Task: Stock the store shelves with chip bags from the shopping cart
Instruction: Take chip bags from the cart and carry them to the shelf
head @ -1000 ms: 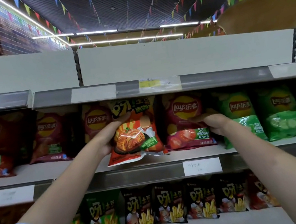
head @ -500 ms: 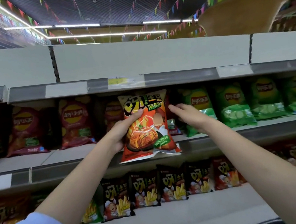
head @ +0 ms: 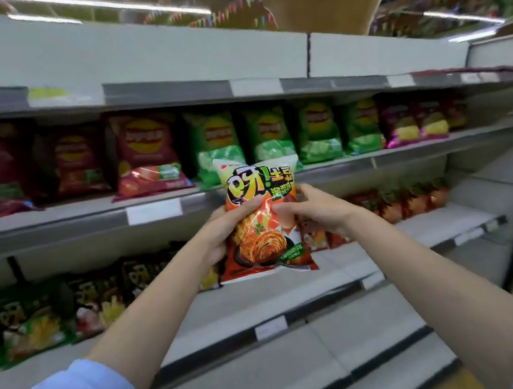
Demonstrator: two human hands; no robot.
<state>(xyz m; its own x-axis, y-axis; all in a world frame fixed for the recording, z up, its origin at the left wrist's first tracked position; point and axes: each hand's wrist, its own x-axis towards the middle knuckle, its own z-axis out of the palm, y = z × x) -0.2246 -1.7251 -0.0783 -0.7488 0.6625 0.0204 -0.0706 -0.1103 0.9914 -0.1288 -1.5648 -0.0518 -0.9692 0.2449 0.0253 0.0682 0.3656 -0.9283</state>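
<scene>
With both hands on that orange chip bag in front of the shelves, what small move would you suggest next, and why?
Probably carry the orange chip bag down and right to the lower shelf. The left hand and right hand both grip it off the shelf, and similar orange bags stand there beside bare space; the shelf above holds red and green bags.

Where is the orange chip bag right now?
In the head view the orange chip bag is mid-frame, held upright off the shelves by the left hand and right hand, in front of the green bags.

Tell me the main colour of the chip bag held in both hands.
Mostly orange-red, with a pale top edge and green patches; the chip bag shows in the head view.
</scene>
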